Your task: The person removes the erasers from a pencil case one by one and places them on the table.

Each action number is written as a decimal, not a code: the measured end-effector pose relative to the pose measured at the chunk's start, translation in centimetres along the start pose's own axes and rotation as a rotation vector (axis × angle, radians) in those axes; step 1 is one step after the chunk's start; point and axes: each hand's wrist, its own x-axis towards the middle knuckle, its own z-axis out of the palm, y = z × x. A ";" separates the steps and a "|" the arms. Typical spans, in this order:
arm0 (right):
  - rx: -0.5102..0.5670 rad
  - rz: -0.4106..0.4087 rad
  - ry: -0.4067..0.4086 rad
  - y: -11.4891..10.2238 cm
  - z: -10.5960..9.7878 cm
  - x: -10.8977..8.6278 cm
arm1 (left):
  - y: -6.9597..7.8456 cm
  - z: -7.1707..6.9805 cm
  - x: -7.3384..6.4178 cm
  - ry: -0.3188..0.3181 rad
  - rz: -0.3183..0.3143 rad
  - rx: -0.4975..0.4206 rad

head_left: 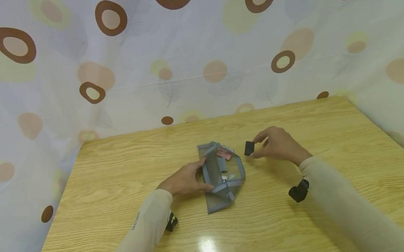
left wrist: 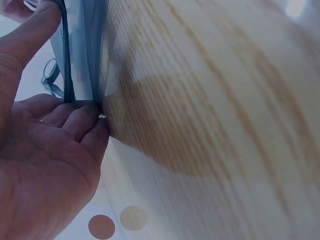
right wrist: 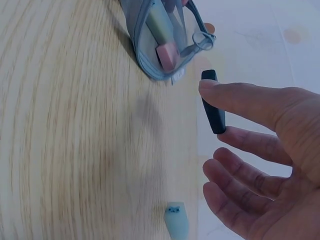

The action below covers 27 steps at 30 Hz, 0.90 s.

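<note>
A grey see-through zip pouch lies on the table with its mouth spread apart. My left hand grips its near-left side, thumb and fingers set apart along the zip edge. Inside, a pink-ended piece and a pale green stick-like piece show through the mesh. To the right of the pouch, my right hand pinches a small black rectangular block between thumb and index finger, above the table and apart from the pouch. The other right fingers are loosely bent.
A pale teal piece with a small dark print appears below my right hand in the right wrist view. The wooden table meets a spotted curtain at its back edge. A metal ring hangs at the pouch's zip end.
</note>
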 end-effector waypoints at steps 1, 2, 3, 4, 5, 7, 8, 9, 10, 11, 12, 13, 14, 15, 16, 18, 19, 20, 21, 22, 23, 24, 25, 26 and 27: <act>0.000 0.004 0.006 0.1 -0.2 0.0 | 0.0 0.0 0.0 -0.001 0.000 0.001; -0.002 0.005 0.012 0.2 -0.3 -0.1 | 0.0 0.0 0.0 -0.001 0.000 0.001; -0.001 0.007 0.016 0.3 -0.5 -0.1 | 0.0 0.0 0.0 -0.002 0.001 0.001; -0.003 0.008 0.022 0.4 -0.6 -0.1 | 0.0 -0.1 0.0 -0.002 0.002 0.000; -0.005 0.010 0.027 0.6 -0.7 -0.2 | 0.0 -0.1 0.0 -0.003 0.004 -0.001; -0.013 0.016 0.036 0.9 -1.0 -0.2 | 0.0 -0.1 0.0 -0.003 0.007 -0.001; -0.015 0.023 0.038 1.1 -1.1 -0.3 | 0.0 -0.1 0.0 -0.003 0.008 -0.001; -0.015 0.030 0.038 1.2 -1.2 -0.3 | 0.0 -0.1 0.0 -0.003 0.007 -0.001; -0.014 0.038 0.038 1.3 -1.3 -0.3 | 0.0 -0.1 0.0 -0.003 0.007 -0.002; -0.011 0.048 0.038 1.5 -1.5 -0.4 | 0.0 -0.1 0.0 -0.003 0.005 0.000; -0.012 0.053 0.038 1.6 -1.6 -0.4 | 0.0 -0.1 0.0 -0.003 0.004 0.002; -0.013 0.058 0.037 1.7 -1.7 -0.5 | 0.0 -0.1 0.0 -0.003 0.004 0.003; -0.017 0.060 0.039 1.9 -1.8 -0.5 | 0.0 -0.1 -0.1 -0.004 0.003 0.003; -0.023 0.063 0.042 2.0 -1.8 -0.6 | 0.1 -0.2 -0.1 -0.004 0.003 0.005; -0.031 0.067 0.046 2.2 -1.9 -0.7 | 0.1 -0.2 -0.1 -0.004 0.004 0.007; -0.049 0.073 0.051 2.5 -2.0 -0.8 | 0.1 -0.2 -0.1 -0.004 0.005 0.009; -0.056 0.077 0.053 2.7 -2.0 -0.8 | 0.1 -0.2 -0.1 -0.004 0.006 0.009; -0.061 0.083 0.053 2.8 -2.1 -0.8 | 0.1 -0.2 -0.1 -0.005 0.006 0.008; -0.066 0.086 0.053 3.0 -2.1 -0.9 | 0.2 -0.2 -0.1 -0.005 0.006 0.007; -0.069 0.089 0.052 3.1 -2.1 -0.9 | 0.2 -0.2 -0.1 -0.005 0.006 0.005; -0.074 0.091 0.049 3.3 -2.2 -1.0 | 0.2 -0.2 -0.2 -0.006 0.006 0.003; -0.076 0.094 0.046 3.4 -2.2 -1.0 | 0.2 -0.2 -0.2 -0.007 0.006 0.003; -0.079 0.098 0.042 3.5 -2.2 -1.1 | 0.2 -0.2 -0.2 -0.008 0.006 0.001; -0.080 0.102 0.038 3.6 -2.2 -1.1 | 0.2 -0.2 -0.2 -0.008 0.006 0.001; -0.080 0.106 0.034 3.8 -2.2 -1.2 | 0.2 -0.2 -0.2 -0.008 0.007 -0.001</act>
